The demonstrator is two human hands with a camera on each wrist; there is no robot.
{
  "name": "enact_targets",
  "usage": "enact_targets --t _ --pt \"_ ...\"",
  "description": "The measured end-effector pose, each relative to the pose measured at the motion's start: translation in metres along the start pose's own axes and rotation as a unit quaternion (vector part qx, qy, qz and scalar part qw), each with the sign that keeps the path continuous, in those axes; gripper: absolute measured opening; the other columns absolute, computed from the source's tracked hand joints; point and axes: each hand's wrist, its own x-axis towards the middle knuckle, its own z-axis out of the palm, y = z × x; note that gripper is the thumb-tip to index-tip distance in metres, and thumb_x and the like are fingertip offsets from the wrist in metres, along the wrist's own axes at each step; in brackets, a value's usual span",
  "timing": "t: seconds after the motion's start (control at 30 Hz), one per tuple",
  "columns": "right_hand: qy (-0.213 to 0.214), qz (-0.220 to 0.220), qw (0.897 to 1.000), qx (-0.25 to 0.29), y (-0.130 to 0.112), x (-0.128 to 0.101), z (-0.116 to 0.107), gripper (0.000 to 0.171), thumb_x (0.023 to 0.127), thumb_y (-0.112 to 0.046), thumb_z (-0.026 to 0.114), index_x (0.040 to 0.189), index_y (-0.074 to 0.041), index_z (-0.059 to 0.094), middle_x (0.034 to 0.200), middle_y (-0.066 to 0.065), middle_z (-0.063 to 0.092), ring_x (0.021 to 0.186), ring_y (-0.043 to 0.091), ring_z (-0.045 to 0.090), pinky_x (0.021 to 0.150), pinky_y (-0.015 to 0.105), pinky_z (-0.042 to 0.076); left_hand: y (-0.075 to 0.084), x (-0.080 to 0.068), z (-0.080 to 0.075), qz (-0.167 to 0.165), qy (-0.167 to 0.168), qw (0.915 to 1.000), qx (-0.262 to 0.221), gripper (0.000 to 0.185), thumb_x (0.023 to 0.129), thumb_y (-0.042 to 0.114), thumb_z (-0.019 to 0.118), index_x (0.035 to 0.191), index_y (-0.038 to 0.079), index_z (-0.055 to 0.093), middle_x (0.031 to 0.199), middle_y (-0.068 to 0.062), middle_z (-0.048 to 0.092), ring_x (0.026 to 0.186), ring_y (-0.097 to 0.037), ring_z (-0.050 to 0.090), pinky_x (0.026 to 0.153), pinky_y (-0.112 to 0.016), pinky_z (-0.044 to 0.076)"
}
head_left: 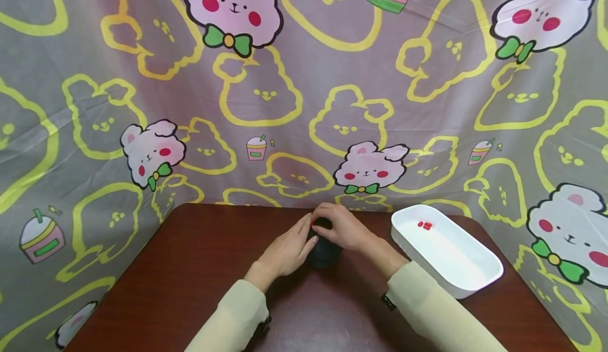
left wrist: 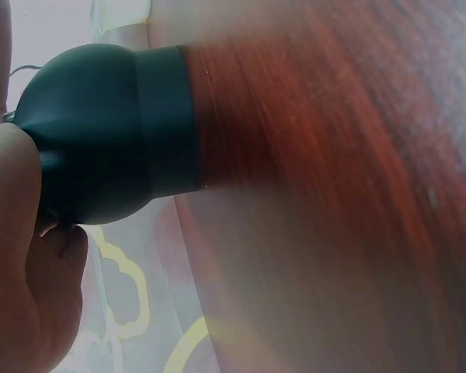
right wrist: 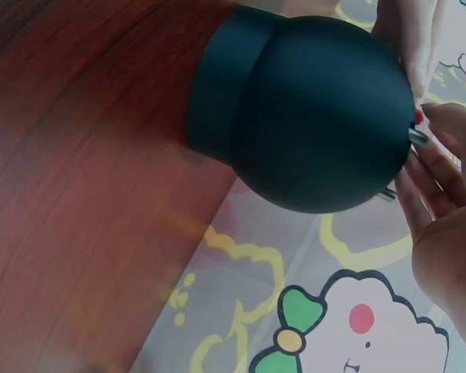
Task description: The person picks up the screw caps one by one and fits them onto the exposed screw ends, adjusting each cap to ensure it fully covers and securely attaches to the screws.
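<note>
At frame centre my left hand (head_left: 285,249) and right hand (head_left: 344,228) both pinch the dark teal round bulbous container (head_left: 324,250) on the brown wooden counter (head_left: 190,267), white rectangular plastic tray (head_left: 475,283) at right.

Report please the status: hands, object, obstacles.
Both hands, left hand and right hand, on the dark round object. White tray sits to the right, apart. Nothing blocking.

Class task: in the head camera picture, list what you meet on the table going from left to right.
Left hand → dark round object → right hand → white tray holding small red pieces.
</note>
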Motion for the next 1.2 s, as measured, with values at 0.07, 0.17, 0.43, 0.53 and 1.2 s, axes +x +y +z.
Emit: enact_targets --t 0.07,0.17,0.43,0.53,1.2 --pt "-0.003 0.005 1.000 -0.002 0.000 -0.001 -0.004 0.016 0.091 -0.010 0.078 0.106 -0.008 0.076 0.105 0.001 0.070 0.101 0.017 0.066 0.093 0.038 0.055 0.000 0.000 0.001 -0.002 -0.001 1.0000 0.001 0.071 0.111 0.051 0.030 0.165 0.007 0.015 0.170 -0.008 0.019 0.153 -0.020 0.027 0.121 -0.039 0.032" --pt "-0.001 0.009 1.000 0.000 -0.001 -0.003 -0.011 0.016 0.091 -0.011 0.078 0.106 -0.008 0.075 0.105 0.000 0.069 0.100 0.020 0.066 0.091 0.038 0.056 0.001 0.001 0.001 -0.001 0.003 1.0000 0.004 0.071 0.111 0.051 0.031 0.164 0.006 0.018 0.170 -0.009 0.021 0.153 -0.021 0.028 0.121 -0.039 0.032" --pt "0.017 0.015 1.000 -0.021 0.003 -0.007 -0.027 0.013 0.089 -0.011 0.080 0.101 -0.009 0.075 0.100 -0.003 0.068 0.095 0.017 0.064 0.089 0.038 0.055 0.000 0.002 0.001 0.006 0.012 0.9999 0.003 0.072 0.110 0.051 0.031 0.162 0.003 0.022 0.168 -0.012 0.025 0.151 -0.022 0.032 0.121 -0.040 0.032" --pt "0.016 0.017 0.999 -0.030 0.004 -0.010 -0.030 0.012 0.090 -0.011 0.080 0.101 -0.009 0.075 0.101 -0.003 0.068 0.096 0.019 0.064 0.091 0.041 0.053 -0.001 0.002 0.001 0.008 0.012 0.9999 0.001 0.071 0.111 0.051 0.031 0.163 0.003 0.021 0.168 -0.012 0.025 0.152 -0.022 0.031 0.121 -0.040 0.032" --pt "0.006 0.037 0.998 -0.050 0.013 -0.026 -0.051 0.016 0.090 -0.010 0.079 0.105 -0.006 0.077 0.105 0.004 0.072 0.101 0.021 0.066 0.094 0.043 0.056 -0.004 0.001 0.006 0.008 0.012 0.9999 0.001 0.073 0.110 0.052 0.033 0.163 0.003 0.022 0.168 -0.011 0.025 0.152 -0.022 0.030 0.122 -0.039 0.029"
